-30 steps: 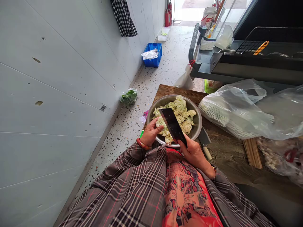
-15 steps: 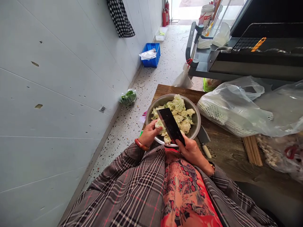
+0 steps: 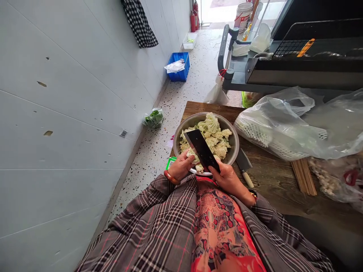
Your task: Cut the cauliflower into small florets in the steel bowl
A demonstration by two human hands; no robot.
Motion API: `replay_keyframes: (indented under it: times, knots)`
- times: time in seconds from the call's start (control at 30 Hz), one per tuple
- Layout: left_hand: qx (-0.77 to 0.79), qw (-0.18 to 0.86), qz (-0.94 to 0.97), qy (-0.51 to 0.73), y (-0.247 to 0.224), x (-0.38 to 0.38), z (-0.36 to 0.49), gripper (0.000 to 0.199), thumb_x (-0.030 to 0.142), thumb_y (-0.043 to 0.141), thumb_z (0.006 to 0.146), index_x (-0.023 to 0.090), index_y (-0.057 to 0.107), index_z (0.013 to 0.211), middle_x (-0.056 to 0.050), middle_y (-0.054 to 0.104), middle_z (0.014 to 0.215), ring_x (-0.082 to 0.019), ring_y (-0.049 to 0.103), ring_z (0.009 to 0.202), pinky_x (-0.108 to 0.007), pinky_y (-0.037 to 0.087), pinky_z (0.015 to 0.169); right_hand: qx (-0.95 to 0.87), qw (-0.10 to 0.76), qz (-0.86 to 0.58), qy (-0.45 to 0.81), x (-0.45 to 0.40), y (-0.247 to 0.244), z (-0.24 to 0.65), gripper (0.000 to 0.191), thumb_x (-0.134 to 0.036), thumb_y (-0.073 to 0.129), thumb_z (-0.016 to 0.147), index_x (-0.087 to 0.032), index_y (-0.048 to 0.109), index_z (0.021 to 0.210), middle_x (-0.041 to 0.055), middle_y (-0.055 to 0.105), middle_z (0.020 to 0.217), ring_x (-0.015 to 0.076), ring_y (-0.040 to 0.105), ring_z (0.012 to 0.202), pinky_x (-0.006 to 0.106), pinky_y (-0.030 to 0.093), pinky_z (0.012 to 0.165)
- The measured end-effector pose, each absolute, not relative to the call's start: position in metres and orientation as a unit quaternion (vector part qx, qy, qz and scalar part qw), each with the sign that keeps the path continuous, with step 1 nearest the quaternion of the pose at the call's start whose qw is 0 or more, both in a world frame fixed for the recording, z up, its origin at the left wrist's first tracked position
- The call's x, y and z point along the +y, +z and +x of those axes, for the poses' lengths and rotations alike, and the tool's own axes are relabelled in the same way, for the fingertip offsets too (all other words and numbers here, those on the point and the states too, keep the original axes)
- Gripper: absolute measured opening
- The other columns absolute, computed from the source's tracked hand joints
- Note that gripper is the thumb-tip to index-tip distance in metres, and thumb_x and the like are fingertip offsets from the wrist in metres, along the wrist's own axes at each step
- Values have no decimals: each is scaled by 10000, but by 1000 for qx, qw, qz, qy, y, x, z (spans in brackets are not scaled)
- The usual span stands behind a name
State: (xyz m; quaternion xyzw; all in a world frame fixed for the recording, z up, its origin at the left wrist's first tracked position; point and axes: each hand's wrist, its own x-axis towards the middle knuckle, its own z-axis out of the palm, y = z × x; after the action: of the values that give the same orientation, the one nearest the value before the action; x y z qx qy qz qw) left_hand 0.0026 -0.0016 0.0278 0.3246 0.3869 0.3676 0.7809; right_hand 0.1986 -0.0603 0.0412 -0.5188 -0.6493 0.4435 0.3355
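Observation:
A round metal bowl [image 3: 235,145] full of pale cauliflower florets [image 3: 221,149] stands at the corner of the wooden table. Over its near left side, my left hand [image 3: 182,165] pinches a cauliflower piece [image 3: 191,154] between thumb and fingers. My right hand [image 3: 226,177] grips a dark, broad-bladed cleaver [image 3: 200,146] near the bowl's front rim; the blade slants up and left across the florets, beside the piece in my left hand. The cleaver's handle is mostly hidden in my fingers.
Right of the bowl lies another knife [image 3: 244,164] with a wooden handle. Plastic bags [image 3: 272,124] and wooden sticks [image 3: 303,176] are farther right. A dark cart [image 3: 238,77] stands behind the table. On the floor are a blue crate [image 3: 179,73] and bagged greens [image 3: 154,118].
The view has shifted slightly. My left hand and the cauliflower piece sit a little lower and nearer to me; a green-edged card beside the bowl shows more. Both grips are unchanged.

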Motion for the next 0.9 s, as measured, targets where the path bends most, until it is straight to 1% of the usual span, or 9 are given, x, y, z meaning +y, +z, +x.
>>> replay_keyframes:
  times: [0.2,0.27,0.33,0.37,0.43,0.57,0.67,0.8,0.9]
  knots:
    - [395,765,350,368,18,-5,7,554,391,718,761,208,540,1253,-78,628,1182,-187,613,1040,-307,497,884,-663,337,-517,425,-60,34,199,197,-284,442,937,-180,607,966,41,648,824,167,614,699,280,497,653]
    - [395,763,360,364,17,-4,7,557,402,721,754,211,534,1243,-76,632,1175,-191,623,1024,-323,493,891,-683,347,-507,396,-60,33,197,235,-277,462,932,-182,599,1098,63,678,960,194,648,847,315,525,767]
    - [404,755,367,363,18,-4,7,596,390,764,706,215,528,1226,-74,636,1167,-194,633,1005,-344,490,903,-717,342,-490,359,-60,33,195,374,-252,449,940,-206,502,1308,80,639,1202,213,618,1076,349,513,903]
    - [415,745,376,362,18,-3,7,607,376,784,682,214,532,1209,-72,640,1156,-192,638,988,-349,490,901,-735,329,-484,341,-61,33,194,438,-237,432,949,-227,432,1386,75,588,1306,212,582,1161,354,503,943]
    - [453,705,413,356,17,-1,6,592,344,802,654,199,552,1171,-73,652,1115,-188,640,957,-346,492,888,-766,285,-489,304,-63,32,192,500,-209,402,959,-271,350,1453,53,509,1411,206,570,1196,340,522,931]
    - [522,561,562,311,14,5,-1,489,311,797,637,159,618,1066,-91,670,1026,-206,630,941,-376,474,918,-797,206,-517,234,-67,28,192,556,-165,432,937,-314,338,1464,39,458,1459,194,684,981,290,584,765]
    - [530,470,645,288,9,6,-5,414,303,758,668,163,621,1033,-102,654,1051,-222,622,961,-419,459,960,-808,192,-511,220,-69,27,193,595,-163,452,928,-309,296,1483,35,420,1483,187,694,946,277,593,737]
    - [524,410,693,277,-3,2,-2,343,284,673,738,191,583,1055,-97,643,1048,-236,615,987,-441,479,951,-813,204,-502,213,-68,25,193,613,-114,465,904,-286,320,1474,35,403,1493,224,608,1148,353,561,905]
    - [525,368,718,271,-11,1,3,268,240,589,793,208,567,1058,-101,638,1078,-241,610,1012,-455,478,959,-822,242,-475,199,-66,17,191,596,-90,482,882,-218,373,1454,72,426,1478,262,457,1317,461,425,1081]
